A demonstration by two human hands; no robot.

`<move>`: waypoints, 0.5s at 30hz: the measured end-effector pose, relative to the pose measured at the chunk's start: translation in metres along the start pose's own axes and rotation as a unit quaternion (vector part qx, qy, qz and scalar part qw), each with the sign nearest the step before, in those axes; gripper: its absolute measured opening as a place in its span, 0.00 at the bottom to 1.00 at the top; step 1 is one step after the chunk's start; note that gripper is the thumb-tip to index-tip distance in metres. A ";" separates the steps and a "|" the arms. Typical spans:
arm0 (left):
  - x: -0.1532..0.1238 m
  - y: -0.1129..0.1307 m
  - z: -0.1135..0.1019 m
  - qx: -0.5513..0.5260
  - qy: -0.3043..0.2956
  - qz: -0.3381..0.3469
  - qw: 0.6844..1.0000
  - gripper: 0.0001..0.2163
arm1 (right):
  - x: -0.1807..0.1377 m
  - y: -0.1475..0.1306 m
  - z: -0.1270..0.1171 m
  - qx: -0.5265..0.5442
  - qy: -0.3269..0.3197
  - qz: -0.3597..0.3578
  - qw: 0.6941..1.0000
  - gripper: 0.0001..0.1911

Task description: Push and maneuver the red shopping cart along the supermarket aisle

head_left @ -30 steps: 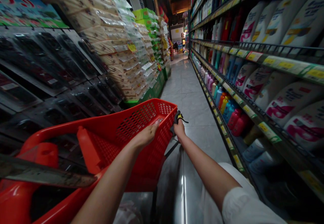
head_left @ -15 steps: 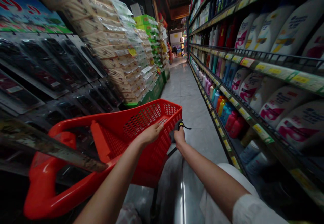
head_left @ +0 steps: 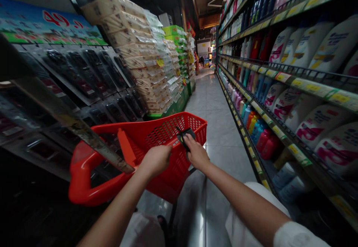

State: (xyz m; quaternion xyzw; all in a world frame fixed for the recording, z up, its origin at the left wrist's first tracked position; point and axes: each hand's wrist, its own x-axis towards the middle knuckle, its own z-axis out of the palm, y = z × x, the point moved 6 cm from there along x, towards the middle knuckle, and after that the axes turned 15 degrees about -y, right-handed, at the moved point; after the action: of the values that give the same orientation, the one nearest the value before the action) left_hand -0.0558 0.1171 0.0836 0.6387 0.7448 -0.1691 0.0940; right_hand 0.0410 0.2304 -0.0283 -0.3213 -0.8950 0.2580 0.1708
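Note:
A red plastic shopping basket [head_left: 179,176] with perforated walls and a thick looped end stands tilted in front of me. My left hand [head_left: 157,160] is closed at its near rim, the fingers curled over the edge. Just to the right, my right hand [head_left: 198,154] grips a small, flat, dark grey item [head_left: 189,132] with a thin black strap. It sits over the rim by the basket's far end; its exact kind is unclear. The part of the basket's inside that I can see shows no goods.
Shelves of shampoo bottles [head_left: 321,122] line the right side. At left are hanging blister packs [head_left: 84,68] and tall stacks of packaged goods [head_left: 134,53]. A worn bar [head_left: 92,135] slants across the basket's left part. The tiled aisle floor [head_left: 207,94] runs ahead.
My right hand has raised the dark item from beside the basket's outer wall to above its rim. My left hand's fingers, stretched out before, are now curled. The view has shifted left.

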 end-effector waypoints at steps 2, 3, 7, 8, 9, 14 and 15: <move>-0.001 -0.004 0.001 -0.014 0.011 0.004 1.000 0.15 | -0.001 0.003 -0.005 -0.017 -0.004 0.019 1.000 0.42; -0.001 -0.006 0.001 -0.022 0.016 0.004 1.000 0.16 | 0.000 0.010 -0.009 -0.021 0.002 0.048 0.999 0.41; -0.002 -0.009 0.004 -0.042 0.029 -0.001 0.999 0.17 | 0.003 0.020 -0.015 -0.015 0.028 0.132 0.991 0.39; -0.002 -0.009 0.004 -0.045 0.030 -0.001 0.999 0.17 | 0.003 0.013 -0.011 -0.015 0.023 0.120 0.992 0.39; -0.002 -0.009 0.003 -0.049 0.032 0.003 0.998 0.17 | 0.002 0.005 -0.006 -0.018 0.014 0.096 0.995 0.40; -0.032 -0.008 -0.006 -0.087 0.050 0.063 0.993 0.16 | -0.003 -0.016 -0.003 -0.050 -0.013 0.039 0.998 0.39; -0.046 -0.010 -0.008 -0.103 0.063 0.076 0.990 0.15 | -0.002 -0.014 -0.007 -0.052 -0.013 0.061 0.997 0.38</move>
State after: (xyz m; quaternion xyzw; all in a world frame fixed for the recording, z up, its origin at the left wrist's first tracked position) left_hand -0.0576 0.0770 0.1090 0.6896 0.7121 -0.0438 0.1246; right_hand 0.0395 0.2224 -0.0147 -0.3807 -0.8881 0.2247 0.1261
